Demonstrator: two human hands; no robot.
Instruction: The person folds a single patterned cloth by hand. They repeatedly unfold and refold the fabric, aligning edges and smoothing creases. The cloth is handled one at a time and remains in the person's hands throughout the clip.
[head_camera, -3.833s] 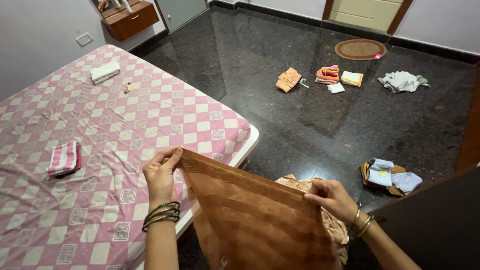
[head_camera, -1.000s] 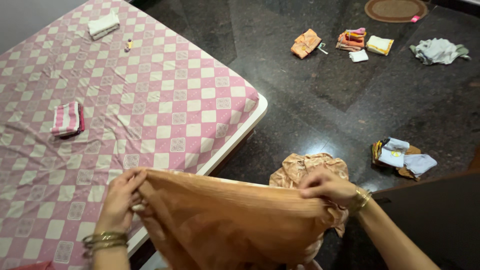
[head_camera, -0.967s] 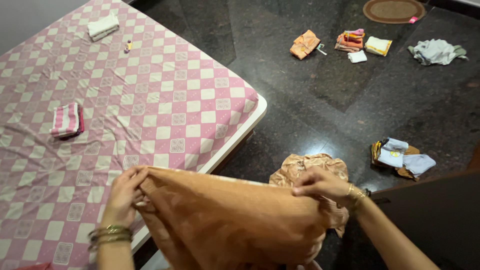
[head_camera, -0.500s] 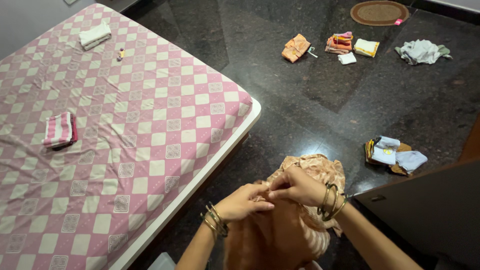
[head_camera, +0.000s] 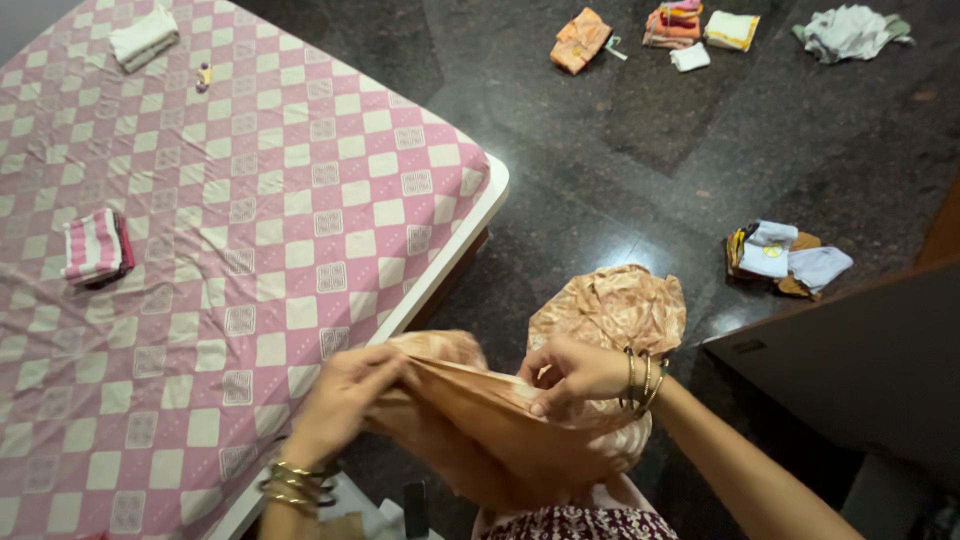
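Together, the left hand (head_camera: 340, 400) and right hand (head_camera: 575, 372) pinch an orange cloth (head_camera: 500, 425) taut just beside the pink-checked bed (head_camera: 300, 200), edges gathered as for folding.

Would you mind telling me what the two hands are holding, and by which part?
Both the left hand and right hand grip the orange-brown cloth along its gathered top edge.

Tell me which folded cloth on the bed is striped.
The pink-and-white striped cloth near the bed's left edge; the other folded cloth, farther up, is plain white.
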